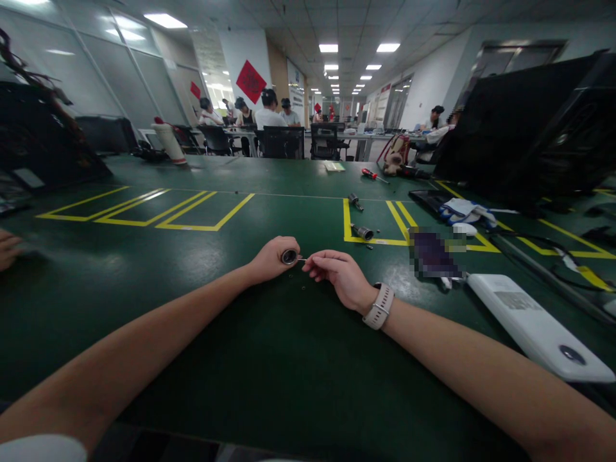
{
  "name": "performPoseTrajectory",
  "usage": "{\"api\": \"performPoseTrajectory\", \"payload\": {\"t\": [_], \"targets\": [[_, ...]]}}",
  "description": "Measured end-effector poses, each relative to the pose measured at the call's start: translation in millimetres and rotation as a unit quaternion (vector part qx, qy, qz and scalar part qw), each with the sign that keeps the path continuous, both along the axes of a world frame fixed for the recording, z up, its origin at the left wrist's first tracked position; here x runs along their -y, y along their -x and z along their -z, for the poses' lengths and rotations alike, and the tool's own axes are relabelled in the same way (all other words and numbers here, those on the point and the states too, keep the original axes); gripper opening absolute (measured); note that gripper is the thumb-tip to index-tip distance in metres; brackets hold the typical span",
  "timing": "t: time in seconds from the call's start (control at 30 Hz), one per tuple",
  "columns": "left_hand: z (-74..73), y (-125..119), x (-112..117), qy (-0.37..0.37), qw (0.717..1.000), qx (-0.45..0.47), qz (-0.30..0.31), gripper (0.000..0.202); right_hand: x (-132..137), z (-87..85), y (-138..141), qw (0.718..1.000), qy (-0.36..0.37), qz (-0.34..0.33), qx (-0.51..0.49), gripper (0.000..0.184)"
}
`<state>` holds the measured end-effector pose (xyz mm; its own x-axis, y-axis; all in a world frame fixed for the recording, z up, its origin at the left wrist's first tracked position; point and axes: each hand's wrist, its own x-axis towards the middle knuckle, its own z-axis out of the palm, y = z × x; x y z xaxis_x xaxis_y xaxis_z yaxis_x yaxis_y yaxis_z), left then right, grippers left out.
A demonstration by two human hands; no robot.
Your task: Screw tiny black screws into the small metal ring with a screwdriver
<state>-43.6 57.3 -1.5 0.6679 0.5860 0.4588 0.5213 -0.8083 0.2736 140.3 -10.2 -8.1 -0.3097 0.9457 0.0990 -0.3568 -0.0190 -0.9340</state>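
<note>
My left hand (269,262) is closed round a short hollow metal cylinder (289,256), its open end facing me. From the right, my right hand (342,277) pinches a thin metal pin (302,260) whose tip reaches the cylinder's side. Whether the tip enters the cylinder cannot be made out. Just below the hands, a tiny ring (303,288) lies on the green table (289,372). Two metal connector-like parts, one farther back (355,201) and one nearer (362,232), rest to the right with a few tiny pieces beside them.
A red screwdriver (369,174) lies farther back. On the right are a phone (433,253), a white power bank (536,327), gloves (466,212), cables and a large black monitor (524,128). Another person's hand (8,249) shows at the left edge. Yellow tape outlines mark the table.
</note>
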Motion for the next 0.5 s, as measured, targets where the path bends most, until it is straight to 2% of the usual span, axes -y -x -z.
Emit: {"api": "performPoseTrajectory", "payload": {"t": [0.13,0.33,0.5], "targets": [[-0.4,0.4,0.3,0.028,0.999,0.016,0.021,0.019,-0.4,-0.6,-0.7,1.000,0.002,-0.005,-0.008,0.011],[2.2,0.0,-2.5,-0.002,0.999,0.031,-0.016,0.015,2.3,-2.3,1.2,1.000,0.005,0.015,0.005,0.010],[2.0,-0.1,-3.2,0.002,1.000,0.015,-0.016,0.015,2.4,-0.7,0.6,1.000,0.002,0.009,-0.011,0.011]]}}
